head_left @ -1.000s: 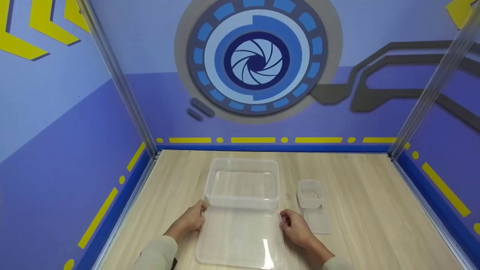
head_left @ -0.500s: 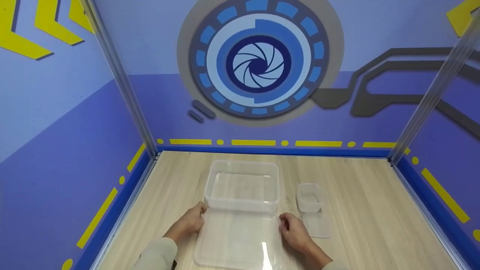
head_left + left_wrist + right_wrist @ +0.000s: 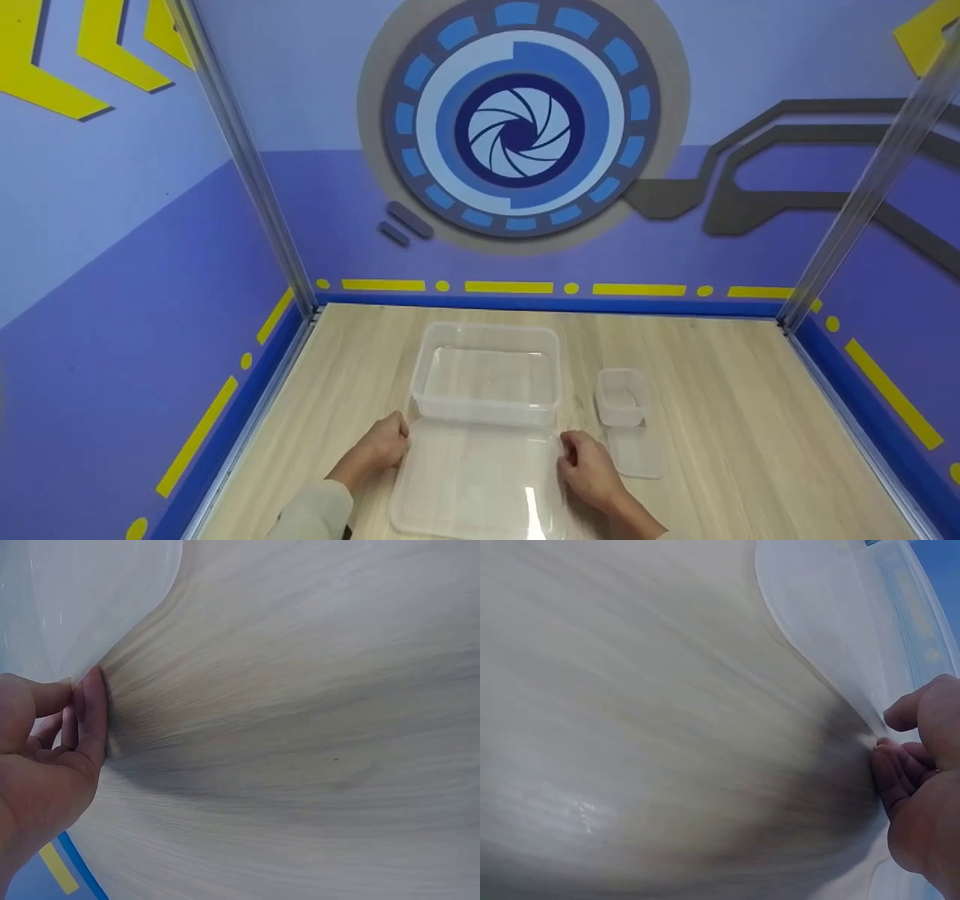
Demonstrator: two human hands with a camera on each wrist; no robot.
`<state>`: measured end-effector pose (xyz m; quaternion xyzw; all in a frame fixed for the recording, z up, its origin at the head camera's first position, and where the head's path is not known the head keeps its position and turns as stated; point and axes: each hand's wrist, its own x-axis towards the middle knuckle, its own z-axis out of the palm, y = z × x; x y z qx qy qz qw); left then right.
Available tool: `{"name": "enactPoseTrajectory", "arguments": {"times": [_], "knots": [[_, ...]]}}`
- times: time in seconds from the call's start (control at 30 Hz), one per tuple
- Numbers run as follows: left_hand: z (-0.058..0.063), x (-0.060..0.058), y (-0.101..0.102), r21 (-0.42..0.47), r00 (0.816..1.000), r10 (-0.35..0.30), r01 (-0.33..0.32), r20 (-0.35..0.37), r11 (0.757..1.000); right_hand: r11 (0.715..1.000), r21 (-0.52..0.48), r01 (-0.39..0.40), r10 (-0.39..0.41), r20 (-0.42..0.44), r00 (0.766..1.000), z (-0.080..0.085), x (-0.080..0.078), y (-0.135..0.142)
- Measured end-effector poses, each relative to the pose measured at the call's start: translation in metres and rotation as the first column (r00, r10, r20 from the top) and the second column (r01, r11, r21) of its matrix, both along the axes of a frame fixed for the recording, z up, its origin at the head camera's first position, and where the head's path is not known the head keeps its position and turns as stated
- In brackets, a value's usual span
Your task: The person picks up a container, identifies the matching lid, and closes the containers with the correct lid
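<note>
A large clear rectangular lid (image 3: 476,476) lies in front of the large clear plastic container (image 3: 487,412), its far edge right at the container's near wall. My left hand (image 3: 385,441) pinches the lid's left edge; in the left wrist view the thumb (image 3: 52,697) is on top with the fingers beneath. At the right edge, my right hand (image 3: 589,466) has its thumb over the rim and curled fingers (image 3: 889,772) under it, as the right wrist view shows. The container's open top faces up.
Right of the large container stands a small clear container (image 3: 621,401), open at the top. Its small flat lid (image 3: 636,454) lies just in front of it. Painted panels and metal posts (image 3: 251,176) enclose the wooden table (image 3: 720,420).
The head view has tilted up a little, so everything sits slightly lower or shifted in it. Both hands stay at the large lid's side edges.
</note>
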<state>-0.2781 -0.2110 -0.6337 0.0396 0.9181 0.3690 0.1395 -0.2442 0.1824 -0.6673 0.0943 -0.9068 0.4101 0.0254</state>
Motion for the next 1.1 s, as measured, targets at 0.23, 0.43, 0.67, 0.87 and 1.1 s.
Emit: {"name": "enactPoseTrajectory", "arguments": {"times": [0.23, 0.43, 0.67, 0.87, 1.1], "knots": [[-0.002, 0.007, -0.002, 0.059, 0.999, 0.006, -0.003, -0.039, 0.998, 0.998, 0.030, 0.055, -0.057, 0.046, 0.997, 0.009, 0.006, -0.006], [-0.003, 0.010, 0.000, 0.107, 0.999, 0.044, -0.042, -0.015, 0.993, 0.991, 0.061, 0.123, -0.129, 0.113, 0.985, 0.018, 0.008, -0.009], [-0.006, 0.008, -0.004, 0.080, 0.997, 0.024, -0.018, -0.072, 0.997, 0.991, 0.120, 0.052, -0.067, 0.128, 0.990, 0.024, 0.007, -0.009], [-0.010, 0.008, -0.007, 0.117, 0.997, 0.013, -0.005, -0.071, 0.993, 0.993, 0.116, -0.003, -0.021, 0.207, 0.978, 0.029, 0.007, -0.007], [-0.015, 0.006, -0.005, 0.161, 0.996, 0.041, -0.028, -0.078, 0.987, 0.996, 0.092, -0.008, -0.012, 0.213, 0.977, 0.031, 0.006, -0.005]]}}
